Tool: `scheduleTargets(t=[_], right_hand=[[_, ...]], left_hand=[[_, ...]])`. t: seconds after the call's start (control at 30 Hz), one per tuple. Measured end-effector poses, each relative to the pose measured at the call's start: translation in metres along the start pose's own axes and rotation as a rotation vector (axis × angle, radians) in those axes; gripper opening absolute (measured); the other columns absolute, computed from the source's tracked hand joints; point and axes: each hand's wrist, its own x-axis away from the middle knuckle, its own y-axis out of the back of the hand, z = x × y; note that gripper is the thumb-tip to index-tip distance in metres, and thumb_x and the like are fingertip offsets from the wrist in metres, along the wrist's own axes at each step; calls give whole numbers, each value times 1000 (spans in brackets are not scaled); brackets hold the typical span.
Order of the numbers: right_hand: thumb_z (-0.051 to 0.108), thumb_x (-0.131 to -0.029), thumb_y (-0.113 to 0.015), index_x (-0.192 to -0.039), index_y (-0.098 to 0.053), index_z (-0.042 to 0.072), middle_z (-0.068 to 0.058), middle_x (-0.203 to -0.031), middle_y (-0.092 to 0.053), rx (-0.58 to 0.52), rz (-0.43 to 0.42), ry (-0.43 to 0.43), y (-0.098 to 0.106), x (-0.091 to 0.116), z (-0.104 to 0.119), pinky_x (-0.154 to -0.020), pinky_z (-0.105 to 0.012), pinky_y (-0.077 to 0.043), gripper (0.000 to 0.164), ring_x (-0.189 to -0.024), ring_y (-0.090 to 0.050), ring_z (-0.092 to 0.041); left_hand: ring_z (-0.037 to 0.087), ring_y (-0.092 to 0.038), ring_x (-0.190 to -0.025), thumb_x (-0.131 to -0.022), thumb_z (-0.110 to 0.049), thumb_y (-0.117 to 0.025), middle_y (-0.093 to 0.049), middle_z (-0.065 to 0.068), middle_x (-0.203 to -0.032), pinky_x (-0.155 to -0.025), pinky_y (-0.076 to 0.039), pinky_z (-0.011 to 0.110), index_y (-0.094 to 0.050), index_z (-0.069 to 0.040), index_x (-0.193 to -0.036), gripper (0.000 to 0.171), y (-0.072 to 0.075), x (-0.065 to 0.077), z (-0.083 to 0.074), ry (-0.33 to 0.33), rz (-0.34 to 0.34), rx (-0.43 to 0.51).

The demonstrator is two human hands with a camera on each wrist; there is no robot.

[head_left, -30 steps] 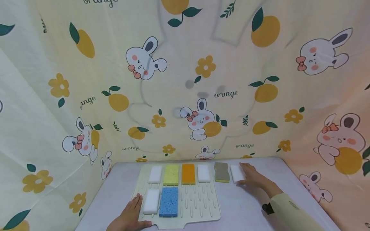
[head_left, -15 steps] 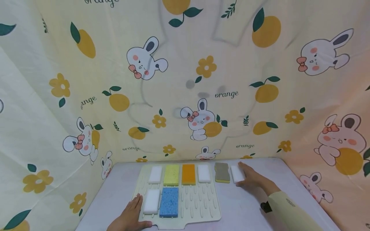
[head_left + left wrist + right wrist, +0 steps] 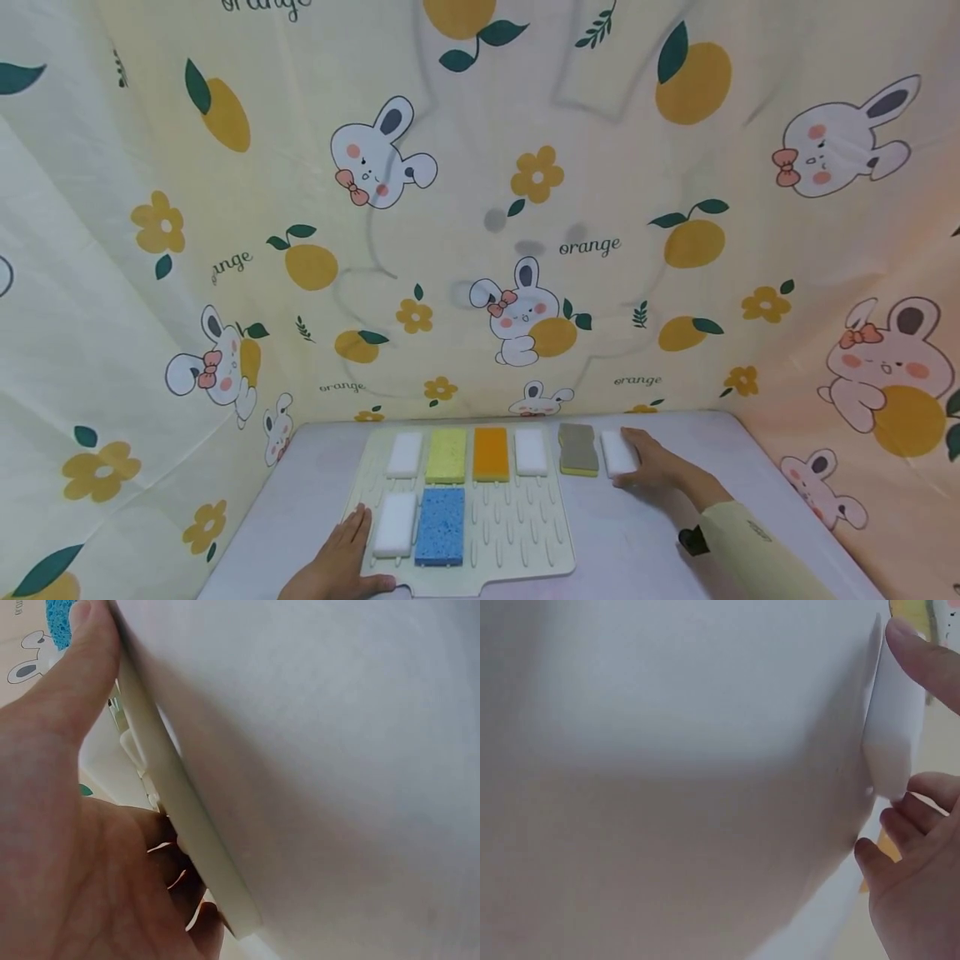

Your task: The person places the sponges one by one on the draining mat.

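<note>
My right hand point(image 3: 660, 467) is at the right end of the back row, holding a white sponge point(image 3: 617, 454) that lies on the table. In the right wrist view the thumb point(image 3: 922, 664) is at one end of this sponge and the fingertips are at the other. Just left of it lies a grey-topped sponge point(image 3: 578, 450) with a yellow underside. My left hand point(image 3: 337, 552) rests at the near left corner of a cream ridged tray point(image 3: 555, 557), its fingers straight along the side and the thumb point(image 3: 90, 664) on the front edge.
On the tray's back row stand a white sponge point(image 3: 406, 455), a yellow sponge point(image 3: 447, 455), an orange sponge point(image 3: 491, 454) and another white sponge point(image 3: 531, 452). A white block sponge point(image 3: 394, 525) and a blue sponge point(image 3: 440, 527) lie nearer. A printed curtain point(image 3: 450, 167) encloses the table.
</note>
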Motion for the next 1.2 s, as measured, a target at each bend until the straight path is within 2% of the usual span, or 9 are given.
scheduleTargets(t=[0.33,0.5,0.67,0.9,1.2], right_hand=[[34,-85,-94,-165,-24,-8,-37,-166,-27,-23,6,-17,2,6,-6,-123,-74,-25,114,-151,-29,-59],[39,-84,-94,-164,-26,-9,-38,-163,-30,-18,-25,-5,3,8,-7,-120,-76,-30,115,-147,-34,-59],[48,-83,-92,-165,-21,-9,-38,-162,-29,-7,-62,-18,5,11,-6,-117,-77,-34,123,-144,-36,-57],[42,-82,-95,-161,-23,-14,-42,-155,-30,-18,-190,60,2,23,0,-111,-79,-39,120,-137,-36,-59],[35,-80,-96,-158,-32,-13,-39,-147,-34,-51,-313,120,-9,32,6,-108,-78,-42,111,-133,-38,-56]], left_hand=[[51,-25,-159,-82,-64,-86,-25,34,-171,-128,-21,68,-27,13,-163,127,-1,-1,1,-8,-3,-17],[53,-24,-158,-82,-64,-87,-24,35,-171,-127,-20,69,-27,14,-162,127,-1,-2,3,-23,-2,-2],[55,-22,-158,-82,-67,-84,-21,37,-170,-127,-19,71,-25,16,-162,129,-3,-6,9,-38,12,-9],[52,-24,-158,-82,-67,-85,-23,35,-171,-127,-21,69,-27,14,-162,128,-5,-7,9,-22,3,-16],[53,-25,-158,-83,-63,-86,-24,36,-170,-127,-21,69,-27,14,-162,125,-3,-6,3,-13,8,-25]])
